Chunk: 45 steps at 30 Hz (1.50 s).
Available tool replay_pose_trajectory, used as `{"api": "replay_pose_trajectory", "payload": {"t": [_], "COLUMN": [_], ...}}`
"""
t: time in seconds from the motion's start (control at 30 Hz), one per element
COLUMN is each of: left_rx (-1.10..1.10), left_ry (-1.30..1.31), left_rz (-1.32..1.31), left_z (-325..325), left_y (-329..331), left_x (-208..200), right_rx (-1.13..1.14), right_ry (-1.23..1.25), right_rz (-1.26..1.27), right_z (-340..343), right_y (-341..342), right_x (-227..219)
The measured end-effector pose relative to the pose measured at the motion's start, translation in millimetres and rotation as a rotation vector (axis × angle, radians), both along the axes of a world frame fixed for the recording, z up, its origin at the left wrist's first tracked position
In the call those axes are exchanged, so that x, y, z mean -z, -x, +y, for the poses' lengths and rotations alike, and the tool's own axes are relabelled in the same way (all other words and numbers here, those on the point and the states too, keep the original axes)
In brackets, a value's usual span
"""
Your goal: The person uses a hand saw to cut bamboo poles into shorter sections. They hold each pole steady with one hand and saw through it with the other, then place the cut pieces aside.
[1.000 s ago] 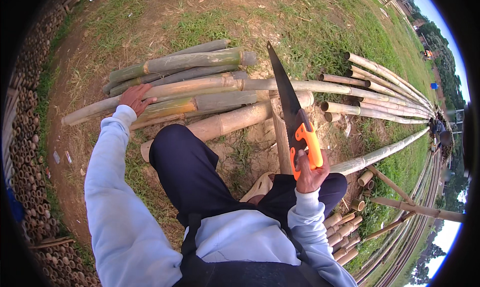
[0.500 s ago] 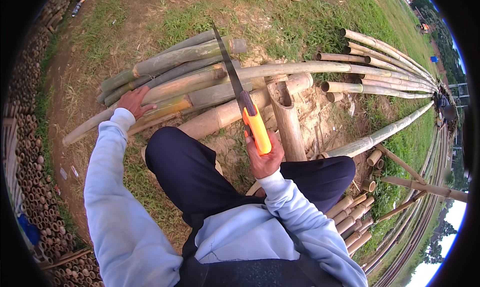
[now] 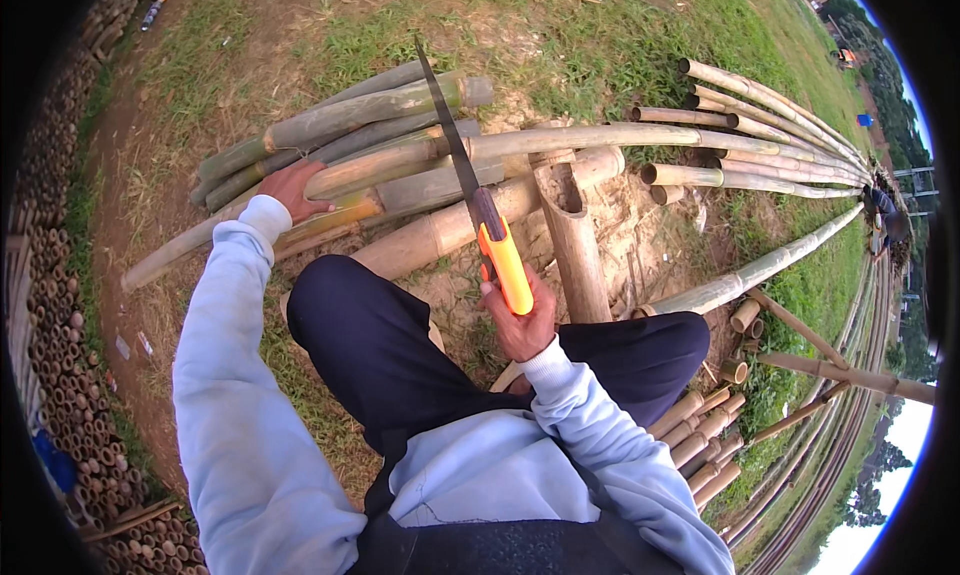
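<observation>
A long bamboo pole (image 3: 575, 138) runs from the lower left, across other bamboo, to the right. My left hand (image 3: 291, 191) is closed over this pole left of the saw, its thumb on the near side. In my right hand (image 3: 524, 318) is a hand saw (image 3: 508, 269) with an orange handle, the fingers wrapped round the grip. Its dark blade points away from me and slants across the pole; whether the teeth touch the bamboo I cannot tell. Below the pole lies a thick bamboo log (image 3: 425, 240). An upright-notched bamboo post (image 3: 578, 250) stands right of the saw.
Several cut green bamboo lengths (image 3: 365, 113) lie beyond my left hand. More long poles (image 3: 765, 93) fan out at the right, with short cut pieces (image 3: 705, 445) by my right knee. Stacked bamboo ends (image 3: 80, 375) line the far left. Grass and bare soil surround me.
My left hand has slid a little to the right along the pole and now wraps it more closely. The saw has shifted slightly left in my right hand.
</observation>
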State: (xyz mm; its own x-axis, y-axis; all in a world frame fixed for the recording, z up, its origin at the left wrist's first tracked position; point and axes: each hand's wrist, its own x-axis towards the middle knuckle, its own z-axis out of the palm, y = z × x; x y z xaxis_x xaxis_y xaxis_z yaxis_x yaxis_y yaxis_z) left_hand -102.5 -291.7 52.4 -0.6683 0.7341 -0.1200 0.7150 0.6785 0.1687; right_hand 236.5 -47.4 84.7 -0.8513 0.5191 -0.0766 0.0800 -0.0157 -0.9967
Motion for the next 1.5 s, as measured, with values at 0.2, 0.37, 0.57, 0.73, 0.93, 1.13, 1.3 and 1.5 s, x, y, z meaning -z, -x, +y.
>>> {"api": "replay_pose_trajectory", "payload": {"t": [0.2,0.37,0.57,0.73,0.93,1.13,1.3,1.5], "left_rx": [-0.246,-0.239,-0.230,-0.217,-0.217,-0.199,-0.241,-0.238], "left_ry": [0.241,0.237,0.235,0.212,0.224,0.219,0.252,0.244], "left_rz": [-0.118,-0.116,-0.121,-0.107,-0.112,-0.092,-0.103,-0.072], "left_z": [39,37,46,39,34,47,35,46], "left_y": [-3,-15,-13,-7,-12,-10,-11,-23], "left_x": [-4,-3,-10,-7,-7,-10,-6,-7], "right_rx": [-0.049,-0.077,-0.027,-0.010,-0.034,0.003,-0.094,-0.029], "right_ry": [-0.172,-0.277,-0.194,-0.223,-0.218,-0.235,-0.198,-0.179], "right_rz": [-0.128,-0.154,-0.062,-0.044,-0.105,-0.027,-0.194,-0.119], "right_z": [0,-13,15,1,-15,11,-15,18], "right_y": [-2,-54,25,3,-58,44,-103,33], "right_x": [-4,-18,-3,9,-2,15,-13,12]}}
